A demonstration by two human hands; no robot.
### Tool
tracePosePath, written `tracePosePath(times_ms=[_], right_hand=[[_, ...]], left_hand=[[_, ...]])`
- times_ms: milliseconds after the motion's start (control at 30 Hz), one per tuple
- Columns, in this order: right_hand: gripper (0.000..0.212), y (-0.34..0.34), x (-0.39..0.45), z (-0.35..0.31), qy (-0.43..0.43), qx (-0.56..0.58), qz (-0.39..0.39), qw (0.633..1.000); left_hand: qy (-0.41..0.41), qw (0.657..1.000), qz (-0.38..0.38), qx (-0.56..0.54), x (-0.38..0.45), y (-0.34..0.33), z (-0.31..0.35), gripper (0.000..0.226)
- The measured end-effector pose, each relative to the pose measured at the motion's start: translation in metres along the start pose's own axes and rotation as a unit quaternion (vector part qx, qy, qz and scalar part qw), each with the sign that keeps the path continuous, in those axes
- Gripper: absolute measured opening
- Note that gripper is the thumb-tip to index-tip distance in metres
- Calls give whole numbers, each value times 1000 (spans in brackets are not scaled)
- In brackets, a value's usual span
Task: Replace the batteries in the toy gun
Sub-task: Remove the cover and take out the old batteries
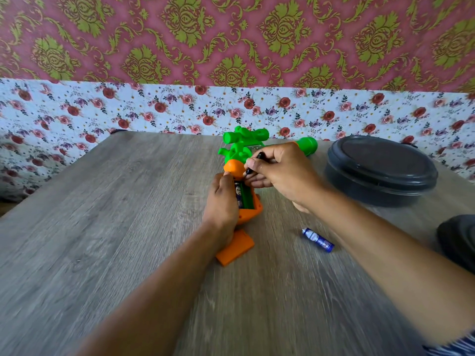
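Observation:
A green and orange toy gun (237, 155) lies on the wooden table, its orange grip toward me. The grip's battery bay (244, 196) is uncovered, with one blue battery inside. My left hand (222, 201) grips the orange grip from the left. My right hand (280, 173) pinches a thin black tool (254, 164), whose tip points down at the top of the bay. A loose blue battery (318, 239) lies on the table to the right. The orange battery cover (235, 247) lies just in front of the grip.
A round dark grey lidded container (380, 170) stands at the back right. Another dark object (457, 240) shows at the right edge. A floral-papered wall (154, 109) runs right behind the table's (102, 227) far edge.

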State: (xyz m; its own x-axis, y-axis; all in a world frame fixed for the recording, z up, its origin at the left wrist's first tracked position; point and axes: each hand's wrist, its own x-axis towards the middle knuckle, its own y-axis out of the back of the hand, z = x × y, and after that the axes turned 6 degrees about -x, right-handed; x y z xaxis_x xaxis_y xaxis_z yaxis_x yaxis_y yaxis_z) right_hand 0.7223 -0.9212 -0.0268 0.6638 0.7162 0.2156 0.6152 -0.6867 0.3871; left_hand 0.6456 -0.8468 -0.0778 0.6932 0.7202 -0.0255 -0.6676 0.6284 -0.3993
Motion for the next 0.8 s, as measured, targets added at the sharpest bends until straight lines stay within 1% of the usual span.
tracePosePath(times_ms=[100,200,267,333,467,500,600,667,733,800], right_hand=[[15,-2,-1,0,3,3,16,1000],[18,-5,-1,1,6,-6,33,999],[21,-5,0,-1,3,2,61,998],[25,-4,2,-2,3,10,93,996],[24,-10,0,6,38,-59,101,992],[22,-12,-1,8,42,-54,103,992],[21,-13,-7,9,30,60,118,991],[23,-9,-11,8,38,95,145,984],[25,-2,-16,7,66,74,135,986],[21,8,-27,8,108,-23,79,991]], left_hand=[[8,1000,-9,-14,-1,0,1,26],[10,1000,-11,-2,1,1,0,26],[3,1000,-4,2,-1,0,1,24],[-19,999,1,34,-2,-2,0,25],[-12,1000,5,18,-1,-2,0,26],[-5,1000,2,17,0,-1,-1,27],[4,1000,11,5,2,-1,-1,28],[17,1000,16,-2,2,-1,-1,30],[23,1000,9,4,-1,-2,0,32],[31,999,9,5,-2,-1,1,33]])
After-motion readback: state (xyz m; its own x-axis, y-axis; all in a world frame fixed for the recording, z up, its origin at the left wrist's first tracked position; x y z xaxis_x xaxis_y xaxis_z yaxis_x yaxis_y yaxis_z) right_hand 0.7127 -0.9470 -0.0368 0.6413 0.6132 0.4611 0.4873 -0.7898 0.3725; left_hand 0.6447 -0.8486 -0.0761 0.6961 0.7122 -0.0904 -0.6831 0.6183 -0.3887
